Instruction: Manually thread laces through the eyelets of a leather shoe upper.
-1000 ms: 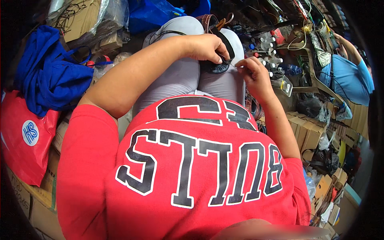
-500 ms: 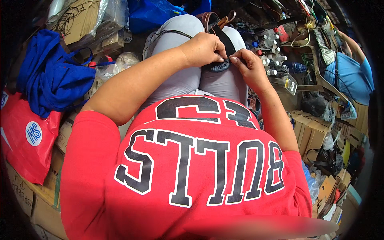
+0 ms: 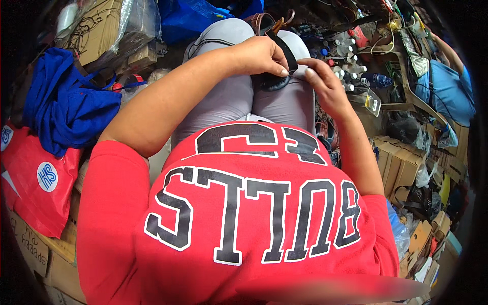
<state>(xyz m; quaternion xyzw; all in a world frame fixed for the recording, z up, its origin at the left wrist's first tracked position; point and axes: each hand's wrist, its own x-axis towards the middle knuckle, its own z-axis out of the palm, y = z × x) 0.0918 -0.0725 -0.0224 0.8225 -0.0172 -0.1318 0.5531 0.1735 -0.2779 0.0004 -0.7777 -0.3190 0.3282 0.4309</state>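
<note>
The left hand [image 3: 265, 57] clamps a black item [image 3: 276, 84] over the grey trousers [image 3: 216, 99]; the right hand [image 3: 325, 84] is near it, grip not determinable.

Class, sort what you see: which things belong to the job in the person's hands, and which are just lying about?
Seemingly part of the job:
black item, pinched by the left hand
right hand, close beside it

Apparently just lying about:
blue cloth bag
red plastic bag
capped bottles
cardboard boxes
</note>
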